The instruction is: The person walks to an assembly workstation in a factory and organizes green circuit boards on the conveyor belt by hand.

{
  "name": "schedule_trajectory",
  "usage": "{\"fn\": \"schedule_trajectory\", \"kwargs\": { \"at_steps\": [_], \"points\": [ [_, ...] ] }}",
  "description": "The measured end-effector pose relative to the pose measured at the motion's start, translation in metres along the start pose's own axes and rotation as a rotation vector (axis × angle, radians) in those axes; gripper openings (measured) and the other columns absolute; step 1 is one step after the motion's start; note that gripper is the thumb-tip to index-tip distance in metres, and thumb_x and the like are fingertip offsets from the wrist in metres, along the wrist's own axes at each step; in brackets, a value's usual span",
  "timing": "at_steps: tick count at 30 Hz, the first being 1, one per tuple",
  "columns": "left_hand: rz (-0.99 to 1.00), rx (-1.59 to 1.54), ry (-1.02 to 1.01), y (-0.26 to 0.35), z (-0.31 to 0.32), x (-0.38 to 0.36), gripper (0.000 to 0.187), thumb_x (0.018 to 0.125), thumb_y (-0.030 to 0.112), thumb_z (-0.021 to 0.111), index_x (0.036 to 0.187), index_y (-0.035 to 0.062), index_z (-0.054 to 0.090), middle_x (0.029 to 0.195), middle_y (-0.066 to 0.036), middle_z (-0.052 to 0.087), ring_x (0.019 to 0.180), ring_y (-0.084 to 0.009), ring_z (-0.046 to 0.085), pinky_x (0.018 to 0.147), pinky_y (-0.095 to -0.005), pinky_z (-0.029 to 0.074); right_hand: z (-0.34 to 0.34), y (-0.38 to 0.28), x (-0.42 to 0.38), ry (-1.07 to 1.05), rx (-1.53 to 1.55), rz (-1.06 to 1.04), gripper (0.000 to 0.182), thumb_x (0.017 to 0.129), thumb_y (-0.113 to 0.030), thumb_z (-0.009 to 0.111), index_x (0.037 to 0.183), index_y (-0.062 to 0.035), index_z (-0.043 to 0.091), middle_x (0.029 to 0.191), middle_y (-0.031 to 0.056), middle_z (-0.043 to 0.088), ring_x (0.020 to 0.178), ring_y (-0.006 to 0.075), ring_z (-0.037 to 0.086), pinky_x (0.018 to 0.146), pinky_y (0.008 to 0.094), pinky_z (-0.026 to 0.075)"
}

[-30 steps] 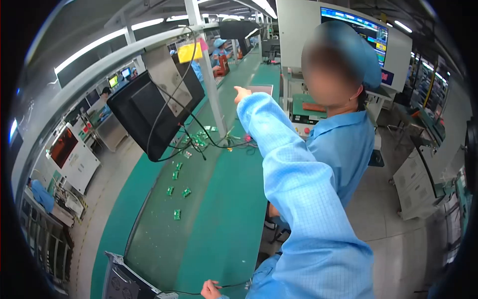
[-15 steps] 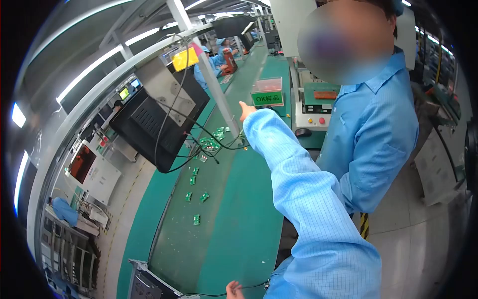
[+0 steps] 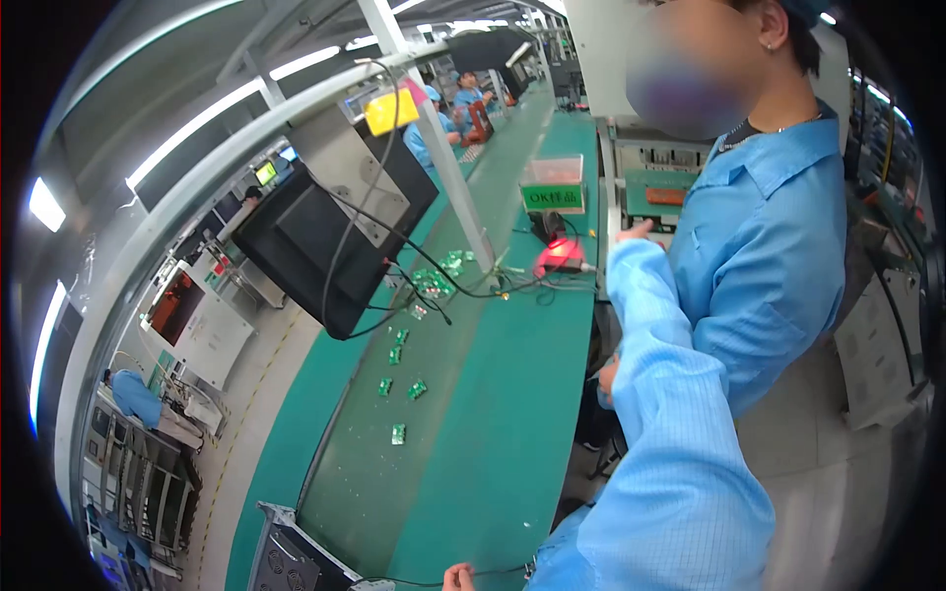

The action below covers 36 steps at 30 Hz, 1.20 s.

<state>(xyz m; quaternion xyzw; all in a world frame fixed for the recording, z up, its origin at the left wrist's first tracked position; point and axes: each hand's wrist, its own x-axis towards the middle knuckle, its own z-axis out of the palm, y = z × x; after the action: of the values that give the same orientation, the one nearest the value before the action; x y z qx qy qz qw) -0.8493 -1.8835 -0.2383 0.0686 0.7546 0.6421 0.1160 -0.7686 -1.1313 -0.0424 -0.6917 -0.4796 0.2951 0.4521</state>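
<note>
My right arm reaches forward in a blue gridded sleeve. Beyond its cuff, my right hand [image 3: 639, 230] shows partly, fingers stretched out and holding nothing visible, near the co-worker's chest and the machine beside the line. At the bottom edge, my left hand [image 3: 458, 577] is mostly cut off, close to a black cable [image 3: 498, 571]; its grip is hidden. Left of my right hand, a black device [image 3: 548, 227] stands above a glowing red light [image 3: 562, 256]. Behind them sits a clear box [image 3: 554, 172] with a green label. Small green circuit boards [image 3: 398, 434] lie scattered on the belt.
A co-worker in blue [image 3: 769, 236] stands close on the right, one hand [image 3: 608, 379] low beside my sleeve. A black monitor [image 3: 305, 251] hangs at left from a metal frame, with cables dangling. The green conveyor [image 3: 473, 424] runs away from me. Other people sit farther along.
My right hand has swung right, away from the labelled box, towards the co-worker. The red light and black device now show. My view has shifted slightly; the left hand stays low.
</note>
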Motion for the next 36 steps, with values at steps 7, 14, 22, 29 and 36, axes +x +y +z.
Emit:
{"fn": "schedule_trajectory", "kwargs": {
  "at_steps": [7,14,22,29,36],
  "points": [
    [0.086,0.144,-0.144,-0.002,0.003,-0.008,0.020,0.089,0.012,0.054,0.105,0.0016,0.058,0.102,-0.013,0.061,0.088,-0.0205,0.059,0.076,-0.0337,0.049,0.037,0.010,-0.018,-0.554,-0.241,-0.121,0.052,0.080,-0.015,0.063,0.128,-0.0088,0.044,0.098,0.0211,0.064,0.081,0.0326,0.064,0.070,0.0424,0.051],
    [-0.004,0.121,0.051,0.019,0.040,-0.024,0.009,0.077,0.008,0.067,0.077,-0.0005,0.067,0.067,-0.006,0.064,0.064,-0.0102,0.056,0.061,-0.0269,0.047,0.078,0.078,-0.208,-1.416,-0.396,-0.197,0.047,0.084,-0.020,0.063,0.128,-0.0103,0.051,0.091,0.0148,0.067,0.070,0.0255,0.065,0.062,0.0392,0.052],
    [0.123,0.316,0.083,0.009,0.062,-0.024,0.018,0.079,0.009,0.063,0.097,0.0032,0.065,0.103,-0.014,0.062,0.096,-0.0283,0.058,0.084,-0.0365,0.045,0.111,0.126,-0.349,-1.440,-0.447,-0.770,0.055,0.081,-0.023,0.066,0.133,-0.0173,0.047,0.098,0.0112,0.066,0.091,0.0210,0.062,0.081,0.0344,0.050],
    [0.076,0.474,0.222,0.034,0.107,0.062,0.038,0.081,0.010,0.061,0.119,0.0061,0.058,0.138,-0.018,0.040,0.128,-0.0359,0.035,0.103,-0.0435,0.032,0.261,0.109,-0.357,-1.286,-0.185,-0.777,0.059,0.080,-0.029,0.067,0.133,-0.0135,0.046,0.119,0.0156,0.058,0.109,0.0302,0.056,0.092,0.0411,0.044],
    [-0.116,0.943,0.439,-0.009,0.108,0.128,0.046,0.090,0.025,0.051,0.133,0.0089,0.046,0.147,-0.020,0.025,0.135,-0.0405,0.024,0.107,-0.0544,0.018,0.444,0.062,-0.314,-0.723,-0.442,-1.161,0.061,0.080,-0.042,0.063,0.135,-0.0259,0.042,0.130,0.0120,0.048,0.122,0.0329,0.040,0.099,0.0503,0.034]
  ]
}}
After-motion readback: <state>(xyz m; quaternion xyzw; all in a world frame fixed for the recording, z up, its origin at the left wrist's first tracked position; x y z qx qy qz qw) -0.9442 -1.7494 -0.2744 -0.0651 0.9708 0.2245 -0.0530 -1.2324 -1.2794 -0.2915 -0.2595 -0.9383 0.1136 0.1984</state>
